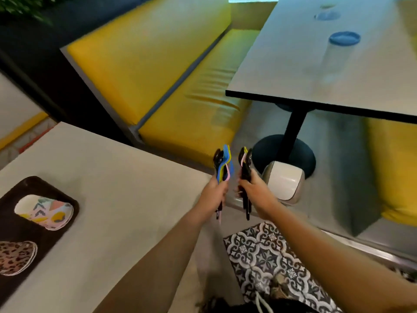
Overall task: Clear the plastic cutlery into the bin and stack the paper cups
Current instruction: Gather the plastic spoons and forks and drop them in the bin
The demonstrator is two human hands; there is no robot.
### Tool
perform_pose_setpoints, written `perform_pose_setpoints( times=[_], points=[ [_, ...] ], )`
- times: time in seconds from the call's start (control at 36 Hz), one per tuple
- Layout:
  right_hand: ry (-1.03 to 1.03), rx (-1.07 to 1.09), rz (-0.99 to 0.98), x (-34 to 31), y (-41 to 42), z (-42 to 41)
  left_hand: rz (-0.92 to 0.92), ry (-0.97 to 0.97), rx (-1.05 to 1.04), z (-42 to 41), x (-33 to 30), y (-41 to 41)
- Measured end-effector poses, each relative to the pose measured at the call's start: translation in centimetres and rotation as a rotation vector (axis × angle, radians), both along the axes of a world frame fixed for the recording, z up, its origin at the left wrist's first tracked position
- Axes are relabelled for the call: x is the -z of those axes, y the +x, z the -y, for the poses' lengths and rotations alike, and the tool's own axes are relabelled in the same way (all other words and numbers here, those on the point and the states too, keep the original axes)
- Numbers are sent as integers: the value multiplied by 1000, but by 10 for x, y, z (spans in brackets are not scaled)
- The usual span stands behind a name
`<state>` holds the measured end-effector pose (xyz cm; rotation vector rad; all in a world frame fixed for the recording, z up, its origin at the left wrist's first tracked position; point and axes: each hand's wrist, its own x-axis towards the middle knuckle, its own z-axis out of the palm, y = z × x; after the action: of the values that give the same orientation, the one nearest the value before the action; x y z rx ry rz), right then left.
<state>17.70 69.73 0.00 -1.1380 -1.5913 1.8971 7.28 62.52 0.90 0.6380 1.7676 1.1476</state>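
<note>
Yellow bench cushions (158, 71) flank the aisle where her left hand (214, 190) clutches blue, yellow and black plastic cutlery (223, 164) and her right hand (255, 190) grips black plastic cutlery (244, 166) past the near table's (108, 168) corner, short of the white swing-lid bin (283, 181), whose closed-looking lid could bounce pieces onto the floor

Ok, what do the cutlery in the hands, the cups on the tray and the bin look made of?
Cutlery in left hand and right hand: likely plastic, given thin flat shapes in bright blue, yellow, pink and black. Cups on the tray: probably paper, matte with printed patterns. Bin: smooth, pale, slightly glossy, plastic or coated metal; blur leaves it open.
</note>
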Motion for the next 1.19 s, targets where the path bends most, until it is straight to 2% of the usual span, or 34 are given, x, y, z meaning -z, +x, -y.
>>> perform_pose_setpoints(
  times=[0.14,0.36,0.47,0.64,0.78,0.94,1.19],
  points=[
    [-74,56,-28,12,49,-49,-44,-79,112,-60,15,42],
    [-34,107,269,56,112,-116,1,-150,273,-118,42,92],
    [-87,102,314,75,128,-133,68,-217,263,-133,58,96],
    [-268,159,289,116,132,-150,134,-284,274,-159,107,85],
    [-235,138,439,161,133,-167,180,-392,351,-180,158,75],
    [-322,199,467,216,129,-185,138,-496,438,-203,218,71],
    [-386,166,491,285,115,-202,214,-573,386,-234,288,78]
  ],
)
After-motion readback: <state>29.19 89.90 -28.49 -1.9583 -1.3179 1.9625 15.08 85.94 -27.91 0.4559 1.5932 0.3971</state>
